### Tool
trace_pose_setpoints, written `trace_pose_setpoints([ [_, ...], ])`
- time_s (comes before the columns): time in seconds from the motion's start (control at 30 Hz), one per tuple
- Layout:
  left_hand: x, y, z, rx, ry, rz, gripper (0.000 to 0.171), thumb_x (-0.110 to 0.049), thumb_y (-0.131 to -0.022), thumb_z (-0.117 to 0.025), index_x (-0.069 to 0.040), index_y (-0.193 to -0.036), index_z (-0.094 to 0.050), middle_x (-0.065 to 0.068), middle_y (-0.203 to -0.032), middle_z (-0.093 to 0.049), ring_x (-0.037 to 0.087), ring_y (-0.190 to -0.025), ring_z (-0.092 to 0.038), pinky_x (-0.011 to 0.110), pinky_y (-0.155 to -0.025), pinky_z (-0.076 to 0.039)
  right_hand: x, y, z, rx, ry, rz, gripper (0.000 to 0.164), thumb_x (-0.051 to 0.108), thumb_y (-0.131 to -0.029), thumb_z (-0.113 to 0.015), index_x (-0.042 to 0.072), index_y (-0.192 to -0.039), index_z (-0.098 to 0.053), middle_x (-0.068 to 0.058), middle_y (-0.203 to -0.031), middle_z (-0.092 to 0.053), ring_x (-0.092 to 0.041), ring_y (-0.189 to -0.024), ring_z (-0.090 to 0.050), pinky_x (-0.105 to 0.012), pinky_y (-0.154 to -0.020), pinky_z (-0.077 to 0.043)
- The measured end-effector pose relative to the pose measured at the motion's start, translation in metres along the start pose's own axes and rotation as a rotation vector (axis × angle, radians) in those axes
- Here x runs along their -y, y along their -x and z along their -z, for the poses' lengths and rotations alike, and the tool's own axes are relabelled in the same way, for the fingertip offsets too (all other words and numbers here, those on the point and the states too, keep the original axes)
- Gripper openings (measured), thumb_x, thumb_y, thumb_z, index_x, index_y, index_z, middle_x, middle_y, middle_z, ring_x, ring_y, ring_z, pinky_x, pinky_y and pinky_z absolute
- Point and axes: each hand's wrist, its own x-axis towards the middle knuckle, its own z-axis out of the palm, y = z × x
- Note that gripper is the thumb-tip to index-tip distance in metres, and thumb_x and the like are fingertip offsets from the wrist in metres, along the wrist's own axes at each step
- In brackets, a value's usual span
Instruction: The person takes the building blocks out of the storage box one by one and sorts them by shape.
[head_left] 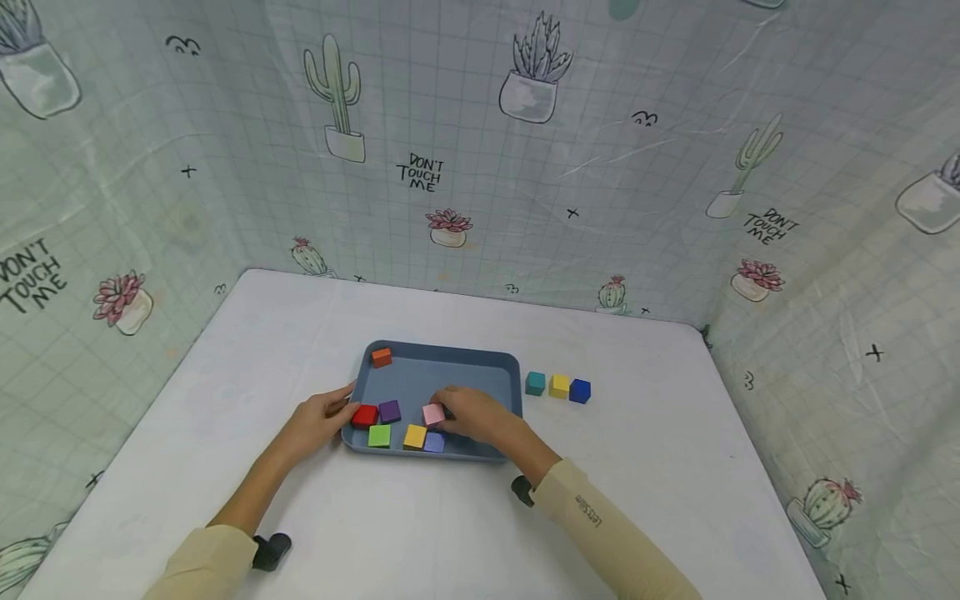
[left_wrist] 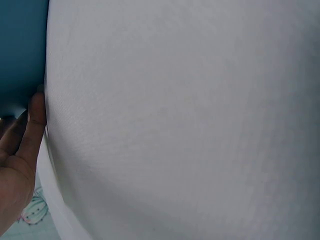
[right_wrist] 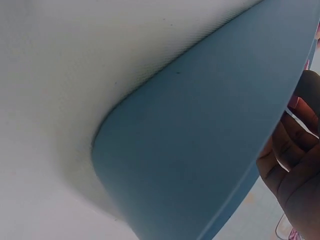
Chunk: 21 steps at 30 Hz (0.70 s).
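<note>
In the head view my right hand (head_left: 476, 414) pinches a pink block (head_left: 432, 415) over the front part of a blue-grey tray (head_left: 450, 357). My left hand (head_left: 318, 423) holds the tray's left rim, its thumb right at a red block (head_left: 365, 416). Beside the red block sits a purple block (head_left: 389, 411), with a green block (head_left: 379, 436) in front of them. A yellow-orange block (head_left: 415, 437) and a periwinkle block (head_left: 434, 442) lie close together below the pink one. An orange block (head_left: 382, 357) rests in the tray's back left corner. Both wrist views show the tray's outer wall with fingers at it.
Right of the tray, a teal block (head_left: 535, 383), a yellow block (head_left: 558, 386) and a dark blue block (head_left: 580, 391) stand in a row on the white table (head_left: 660, 467). A patterned cloth (head_left: 480, 150) hangs behind and along both sides.
</note>
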Motion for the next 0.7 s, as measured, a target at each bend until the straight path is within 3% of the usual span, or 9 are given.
trace_pose_setpoints([
  [0.7,0.002,-0.001,0.000,0.002,0.005,-0.001,0.058,-0.033,-0.096,-0.054,-0.001,-0.142,-0.038,0.026,-0.130,-0.051,0.037,-0.116,-0.053,0.044,-0.088,-0.047,-0.002,0.013,0.012,-0.020,-0.019,-0.010,0.038,0.027,-0.088,-0.068,0.011,-0.122,-0.061,0.001,-0.111,-0.062,-0.007,-0.092,-0.055,-0.021,-0.083,-0.048],
])
